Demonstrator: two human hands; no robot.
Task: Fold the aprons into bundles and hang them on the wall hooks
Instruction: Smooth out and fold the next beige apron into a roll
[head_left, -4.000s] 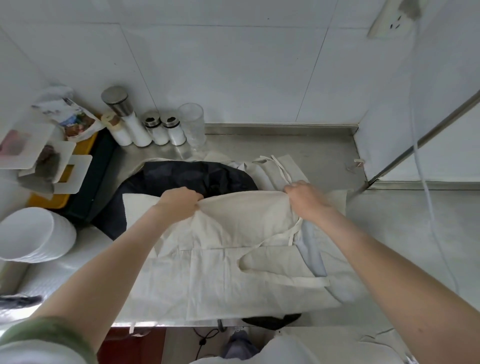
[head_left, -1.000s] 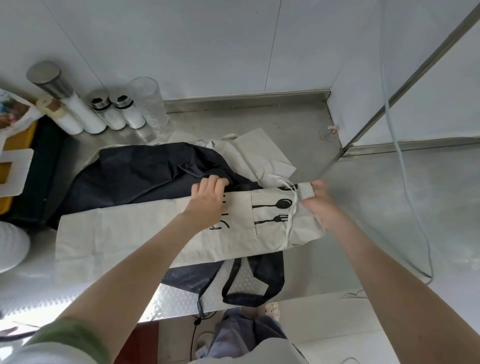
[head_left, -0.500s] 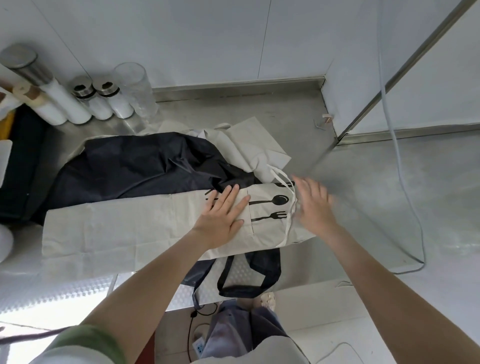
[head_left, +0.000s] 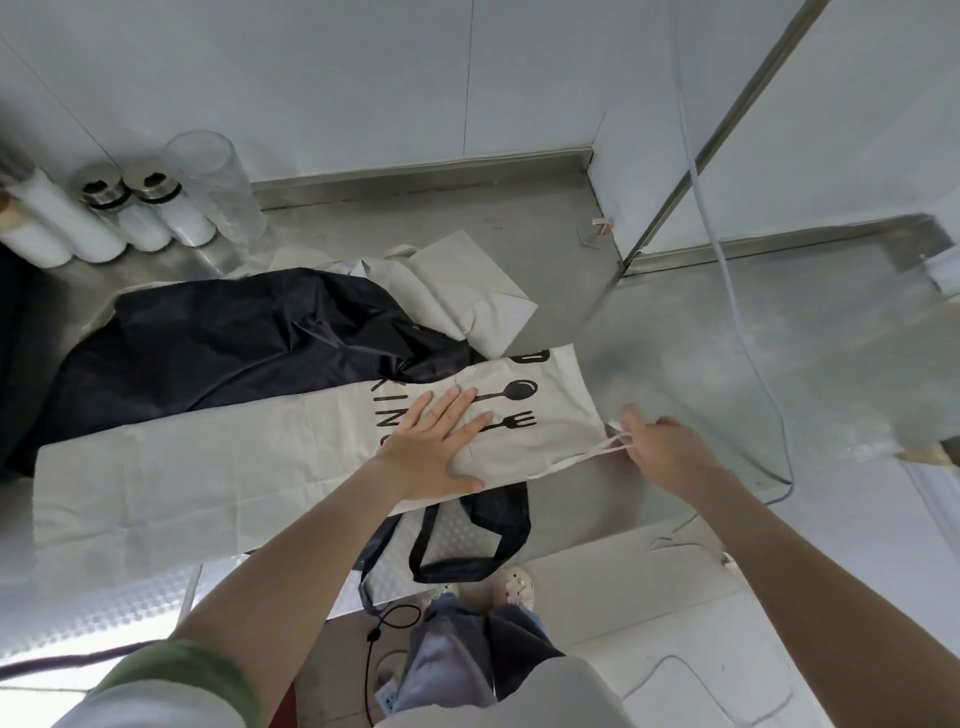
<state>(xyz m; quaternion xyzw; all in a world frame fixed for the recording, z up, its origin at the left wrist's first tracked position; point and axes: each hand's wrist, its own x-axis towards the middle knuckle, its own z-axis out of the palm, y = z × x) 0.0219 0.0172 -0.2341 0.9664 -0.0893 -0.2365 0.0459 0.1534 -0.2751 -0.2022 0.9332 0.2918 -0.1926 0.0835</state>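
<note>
Now the left grip presses flat-fingered on the folded cream apron; the right grip pinches its string

Three aprons, two shakers, one glass

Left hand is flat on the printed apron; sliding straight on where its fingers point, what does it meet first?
The left hand would cross the spoon print, leave the printed apron and run onto bare counter; the first obstacle looks like the corner post, though depth is unclear.
</note>
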